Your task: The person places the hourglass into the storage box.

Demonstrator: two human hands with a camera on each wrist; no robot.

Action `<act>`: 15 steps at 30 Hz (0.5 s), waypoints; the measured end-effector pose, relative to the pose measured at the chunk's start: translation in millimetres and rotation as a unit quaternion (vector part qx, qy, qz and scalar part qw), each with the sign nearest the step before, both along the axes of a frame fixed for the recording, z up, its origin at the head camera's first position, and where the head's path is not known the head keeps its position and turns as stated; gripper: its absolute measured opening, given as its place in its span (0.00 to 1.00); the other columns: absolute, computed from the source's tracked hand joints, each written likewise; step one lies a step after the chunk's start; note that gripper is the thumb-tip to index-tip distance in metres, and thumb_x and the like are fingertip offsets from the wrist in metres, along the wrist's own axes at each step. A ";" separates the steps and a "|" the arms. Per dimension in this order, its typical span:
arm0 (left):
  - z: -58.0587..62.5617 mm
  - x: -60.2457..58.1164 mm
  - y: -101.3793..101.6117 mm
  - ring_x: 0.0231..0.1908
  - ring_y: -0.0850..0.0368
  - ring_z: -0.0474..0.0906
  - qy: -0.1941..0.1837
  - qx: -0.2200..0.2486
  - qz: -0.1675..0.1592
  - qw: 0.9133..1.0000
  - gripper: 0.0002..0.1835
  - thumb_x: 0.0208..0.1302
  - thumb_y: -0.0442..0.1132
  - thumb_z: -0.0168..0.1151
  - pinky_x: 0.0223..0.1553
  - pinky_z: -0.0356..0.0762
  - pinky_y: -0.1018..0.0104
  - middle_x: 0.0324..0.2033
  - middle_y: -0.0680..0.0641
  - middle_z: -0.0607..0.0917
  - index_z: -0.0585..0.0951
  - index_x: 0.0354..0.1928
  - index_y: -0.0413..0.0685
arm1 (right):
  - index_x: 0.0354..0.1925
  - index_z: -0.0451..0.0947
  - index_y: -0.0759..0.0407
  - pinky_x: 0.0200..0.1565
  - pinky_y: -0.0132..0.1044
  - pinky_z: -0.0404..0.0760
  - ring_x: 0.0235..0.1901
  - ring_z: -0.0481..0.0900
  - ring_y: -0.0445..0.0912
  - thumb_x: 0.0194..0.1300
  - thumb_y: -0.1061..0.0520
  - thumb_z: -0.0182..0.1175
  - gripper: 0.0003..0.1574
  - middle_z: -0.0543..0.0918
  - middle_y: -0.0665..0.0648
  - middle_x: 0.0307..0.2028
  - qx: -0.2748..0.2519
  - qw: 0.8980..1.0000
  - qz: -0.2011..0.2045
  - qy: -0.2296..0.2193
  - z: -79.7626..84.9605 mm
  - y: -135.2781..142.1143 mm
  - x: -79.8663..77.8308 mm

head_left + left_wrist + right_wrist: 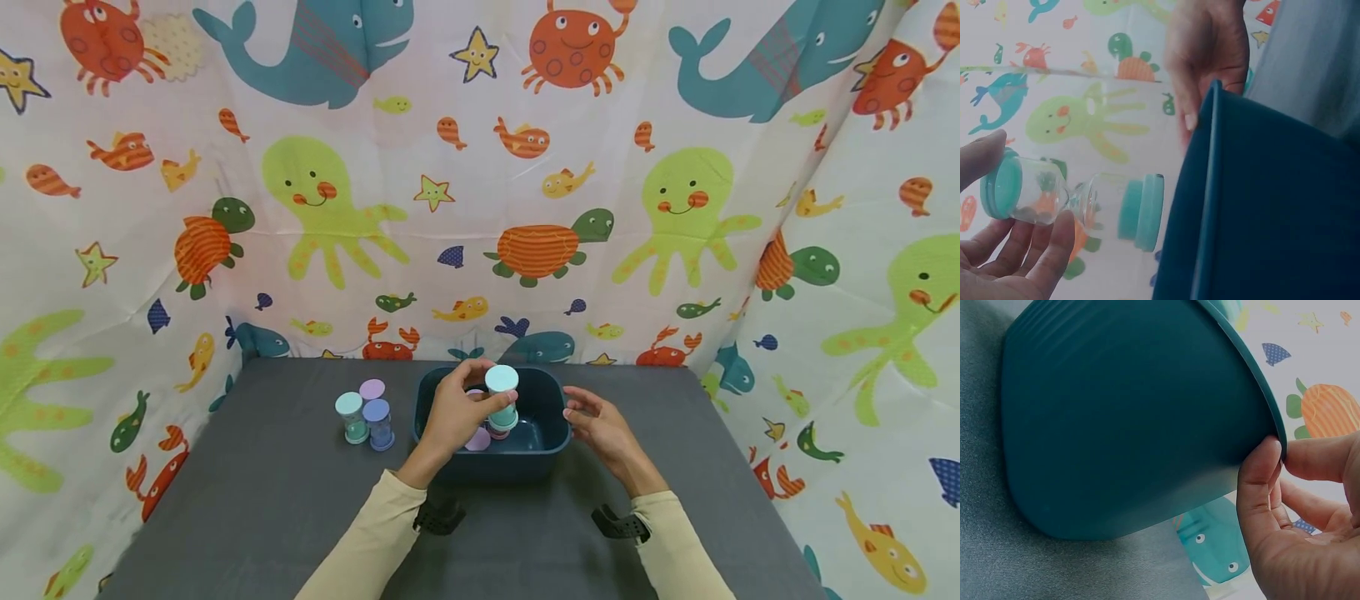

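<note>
My left hand point(453, 410) holds a small sand timer point(502, 380) with mint-green caps above the dark blue bin. In the left wrist view the timer point(1072, 197) has clear bulbs, and thumb and fingers grip it around one cap and bulb. My right hand point(611, 437) is at the right end of the bin point(498, 467). Seen from the right wrist, thumb and fingertips pinch the bin's rim point(1266, 406). Inside the bin, a lilac-capped timer point(478, 439) shows; more caps behind it are partly hidden by the left hand and the held timer.
Left of the bin three sand timers stand close together: a mint one point(349, 406), a lilac one point(372, 389) and a violet-blue one point(378, 411). A dark grey table point(262, 500) lies beneath. A sea-animal curtain point(465, 125) encloses the back and sides.
</note>
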State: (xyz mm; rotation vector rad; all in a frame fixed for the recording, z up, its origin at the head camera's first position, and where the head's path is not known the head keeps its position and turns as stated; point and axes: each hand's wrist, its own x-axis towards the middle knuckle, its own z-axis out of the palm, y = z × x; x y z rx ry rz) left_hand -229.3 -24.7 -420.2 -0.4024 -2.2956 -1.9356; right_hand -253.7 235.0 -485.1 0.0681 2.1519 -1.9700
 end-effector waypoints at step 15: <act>-27.2 -10.1 24.2 0.40 0.52 0.80 -0.050 -0.042 -0.040 0.997 0.26 0.52 0.48 0.76 0.32 0.85 0.57 0.46 0.46 0.83 0.78 0.52 0.51 | 0.68 0.67 0.56 0.45 0.36 0.80 0.44 0.74 0.47 0.73 0.60 0.53 0.27 0.71 0.57 0.50 0.001 1.000 -0.007 0.004 -3.2 -0.5 -0.2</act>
